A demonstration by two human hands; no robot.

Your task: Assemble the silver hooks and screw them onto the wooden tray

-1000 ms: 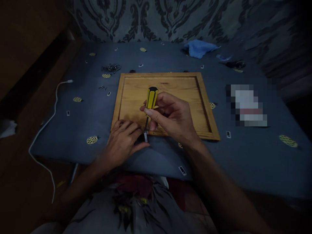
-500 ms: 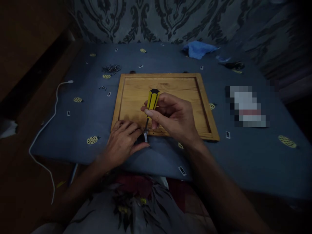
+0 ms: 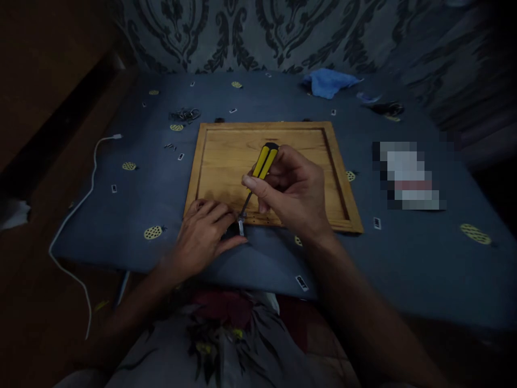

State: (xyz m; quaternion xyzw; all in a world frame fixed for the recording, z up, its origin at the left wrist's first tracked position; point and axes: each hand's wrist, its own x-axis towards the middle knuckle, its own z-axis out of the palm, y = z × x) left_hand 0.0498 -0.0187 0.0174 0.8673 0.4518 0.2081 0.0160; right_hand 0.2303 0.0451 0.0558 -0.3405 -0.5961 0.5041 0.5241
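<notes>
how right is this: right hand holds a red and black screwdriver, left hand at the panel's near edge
Not red: in the head view, the right hand holds a yellow and black screwdriver; the left hand is at the near edge of the panel.

Half-hidden metal fitting (image 3: 241, 226) at the near edge of the wooden panel (image 3: 230, 151)
The left hand (image 3: 205, 229) covers part of the fitting, and the tip of the screwdriver (image 3: 266, 161) is too small to make out there. Left of the panel, thin pieces (image 3: 170, 146) are too tiny to identify; off its far left corner, a dark tangle (image 3: 184, 115) is unclear. Right of it, an object (image 3: 412, 175) is pixelated. Well to its left, a white item (image 3: 14, 214) is cut off by the picture's edge.
</notes>
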